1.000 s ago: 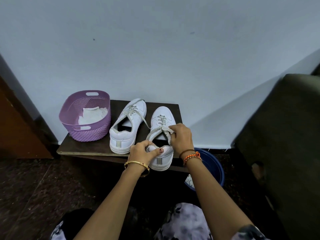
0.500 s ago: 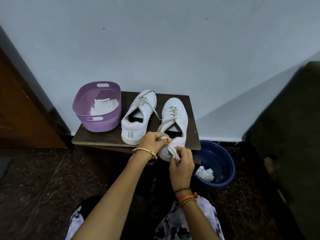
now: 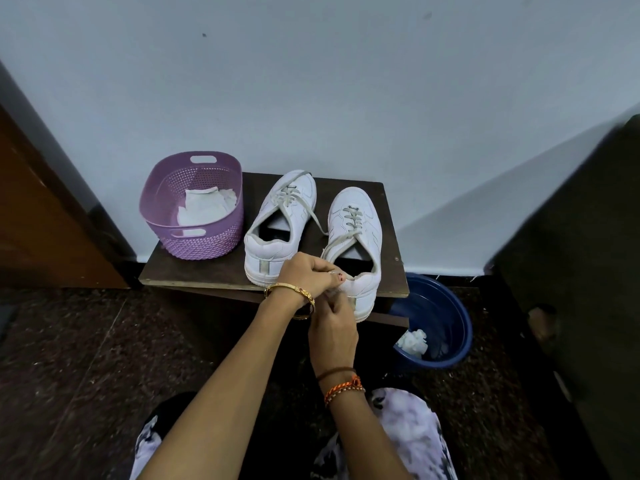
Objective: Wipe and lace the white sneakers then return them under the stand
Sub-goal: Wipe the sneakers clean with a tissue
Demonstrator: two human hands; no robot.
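Two white sneakers stand side by side on a dark wooden stand (image 3: 207,271), toes toward the wall. The left sneaker (image 3: 277,230) has loose laces. The right sneaker (image 3: 356,244) hangs its heel over the stand's front edge. My left hand (image 3: 304,271) grips that heel collar, thumb on top. Just below it, my right hand (image 3: 334,323) pinches a small white wipe against the back of the heel; the wipe is mostly hidden by my fingers.
A purple perforated basket (image 3: 194,237) with white cloths stands on the stand's left end. A blue bucket (image 3: 446,327) with a crumpled white wipe sits on the dark floor at the right. A dark cabinet rises far right, a brown door far left.
My right hand has come off the laces of the right sneaker and dropped to its heel with a wipe. My left hand has stayed on the heel. The camera moved closer.
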